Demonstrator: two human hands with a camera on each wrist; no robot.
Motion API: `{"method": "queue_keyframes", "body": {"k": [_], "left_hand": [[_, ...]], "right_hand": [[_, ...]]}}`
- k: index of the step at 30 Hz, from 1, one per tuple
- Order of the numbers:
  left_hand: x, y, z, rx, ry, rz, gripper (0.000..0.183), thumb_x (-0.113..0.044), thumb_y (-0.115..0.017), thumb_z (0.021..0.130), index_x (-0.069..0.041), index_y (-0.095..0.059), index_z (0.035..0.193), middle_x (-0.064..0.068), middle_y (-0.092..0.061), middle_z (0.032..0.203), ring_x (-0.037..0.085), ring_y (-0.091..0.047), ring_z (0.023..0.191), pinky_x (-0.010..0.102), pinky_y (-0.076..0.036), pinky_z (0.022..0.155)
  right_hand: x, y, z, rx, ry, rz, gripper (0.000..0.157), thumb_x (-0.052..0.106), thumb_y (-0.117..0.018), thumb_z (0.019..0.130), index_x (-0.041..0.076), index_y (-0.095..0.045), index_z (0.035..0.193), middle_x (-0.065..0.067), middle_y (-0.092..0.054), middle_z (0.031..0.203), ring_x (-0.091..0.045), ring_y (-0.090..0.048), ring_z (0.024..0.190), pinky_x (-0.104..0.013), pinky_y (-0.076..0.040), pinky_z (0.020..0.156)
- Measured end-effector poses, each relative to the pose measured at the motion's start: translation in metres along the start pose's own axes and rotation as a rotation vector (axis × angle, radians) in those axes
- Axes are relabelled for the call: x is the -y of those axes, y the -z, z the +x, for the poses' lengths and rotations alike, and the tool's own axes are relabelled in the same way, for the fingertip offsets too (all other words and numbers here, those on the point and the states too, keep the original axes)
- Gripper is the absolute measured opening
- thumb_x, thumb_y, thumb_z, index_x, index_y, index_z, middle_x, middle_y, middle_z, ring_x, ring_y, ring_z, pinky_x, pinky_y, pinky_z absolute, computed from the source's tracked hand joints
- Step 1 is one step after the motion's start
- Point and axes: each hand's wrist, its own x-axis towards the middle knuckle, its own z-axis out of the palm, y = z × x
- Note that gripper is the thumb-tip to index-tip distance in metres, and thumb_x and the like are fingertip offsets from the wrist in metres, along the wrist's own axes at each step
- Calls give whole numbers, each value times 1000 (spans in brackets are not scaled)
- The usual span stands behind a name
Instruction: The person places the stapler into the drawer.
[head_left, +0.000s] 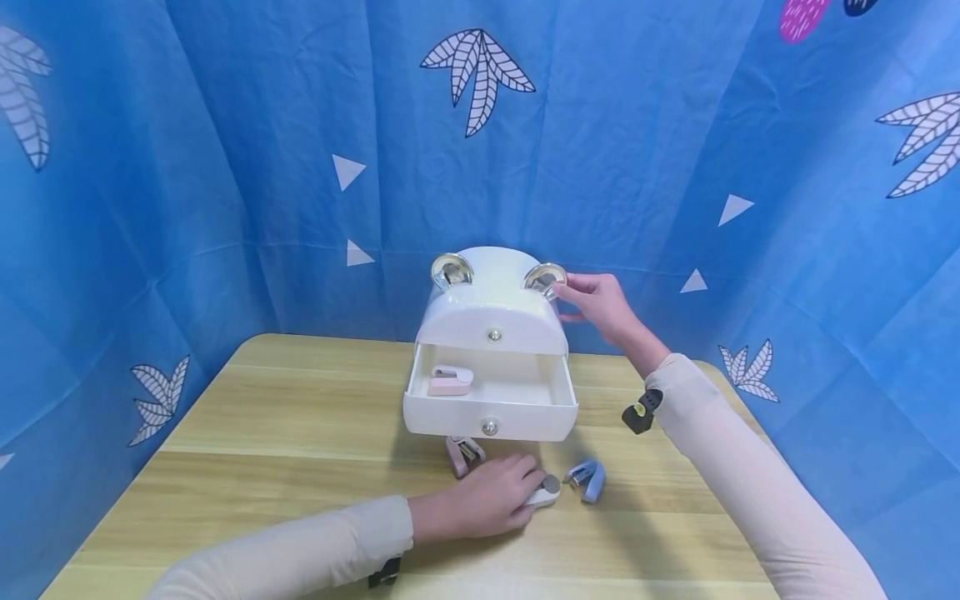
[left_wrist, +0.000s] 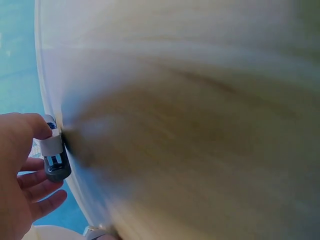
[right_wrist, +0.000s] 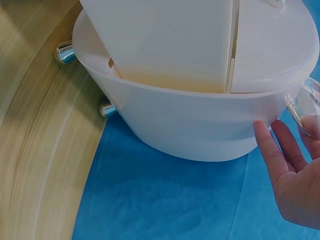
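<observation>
A white two-drawer box point(head_left: 498, 312) with silver ear-shaped trims stands at the back of the table, its lower drawer point(head_left: 525, 421) pulled out. In that drawer lies a pale pink mini stapler point(head_left: 452, 382). My left hand point(head_left: 487, 500) grips a white and grey mini stapler point(head_left: 546, 493) at the tabletop, thumb across its top in the left wrist view. My right hand point(head_left: 600, 307) pinches the box's right ear point(head_left: 546, 277); in the right wrist view, other fingertips point(right_wrist: 260, 127) lie right at the box's side wall.
Another pink stapler point(head_left: 459, 457) lies below the drawer front, left of the left hand. A blue stapler point(head_left: 588, 481) lies to the right of the gripped one. Blue printed curtain point(head_left: 480, 183) closes in behind the wooden table point(head_left: 300, 400) and at both sides.
</observation>
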Motion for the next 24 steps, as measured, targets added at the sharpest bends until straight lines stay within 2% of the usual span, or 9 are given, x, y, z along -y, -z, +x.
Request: {"method": "queue_keyframes", "body": {"k": [6,10,16,21,24], "left_hand": [[0,10,-1,-51,-63,34,39,-30,-62,85,-7,-61,116,-2,-59,101,9,-55,91,18,-49,82],[-1,24,-1,-96,-118,84,38,-29,-61,85,-7,-62,116,-2,-62,103,8,-56,91,17,-49,81],[1,58,1,-177,-199,162,39,-30,-60,84,-7,-64,116,0,-65,106,11,-59,94,20,-50,83],[10,89,4,-280,-276,226,37,-26,-58,83,-5,-66,113,3,-66,102,14,-61,93,25,-51,84],[18,107,7,-311,-306,244,37,-24,-60,83,-3,-65,114,4,-67,103,16,-61,93,26,-52,84]], "right_hand": [[2,0,-1,-1,13,6,38,26,-63,90,10,-62,123,-9,-58,129,-21,-54,120,-38,-55,80],[3,0,-1,0,24,-3,37,26,-63,90,9,-62,123,-10,-59,128,-21,-55,119,-38,-56,79],[2,0,0,-2,24,-3,37,25,-64,89,9,-63,122,-9,-60,127,-21,-55,119,-38,-56,79],[1,0,1,-5,22,-8,38,27,-64,89,9,-63,122,-10,-61,125,-21,-56,118,-38,-56,79],[0,0,1,-8,13,-1,38,26,-65,88,8,-63,122,-11,-61,125,-21,-56,117,-38,-56,79]]}}
